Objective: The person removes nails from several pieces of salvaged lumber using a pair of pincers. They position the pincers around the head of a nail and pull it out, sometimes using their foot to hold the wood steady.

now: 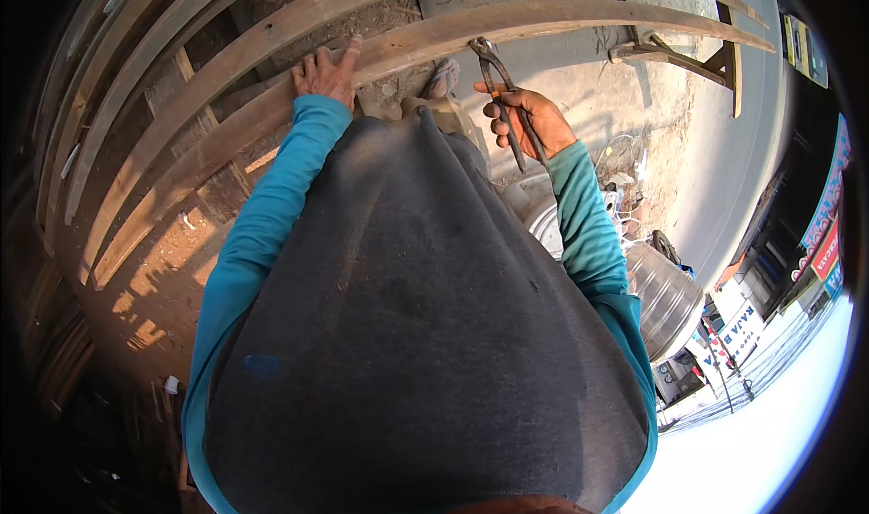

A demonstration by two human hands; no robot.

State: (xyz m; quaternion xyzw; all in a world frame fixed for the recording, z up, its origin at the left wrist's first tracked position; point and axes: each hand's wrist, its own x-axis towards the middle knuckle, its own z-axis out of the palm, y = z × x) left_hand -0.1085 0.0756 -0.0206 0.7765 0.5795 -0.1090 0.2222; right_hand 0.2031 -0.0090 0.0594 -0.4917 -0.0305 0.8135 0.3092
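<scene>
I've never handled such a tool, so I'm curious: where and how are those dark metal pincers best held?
Probably by both long handles of the pincers, toward their lower ends, coming from the right. Their head is up at the wooden slat, while the slightly spread handles run back toward the person. The right grip holds them from that side.

Lettered white signboard (744, 333), lettered red signboard (826, 250)

My top: teal long sleeves (272, 202), wrinkled, bunched near elbows. Black front (407, 333), faded tan scuffs (348, 252), small blue rectangular mark (262, 364) on my left.
</scene>
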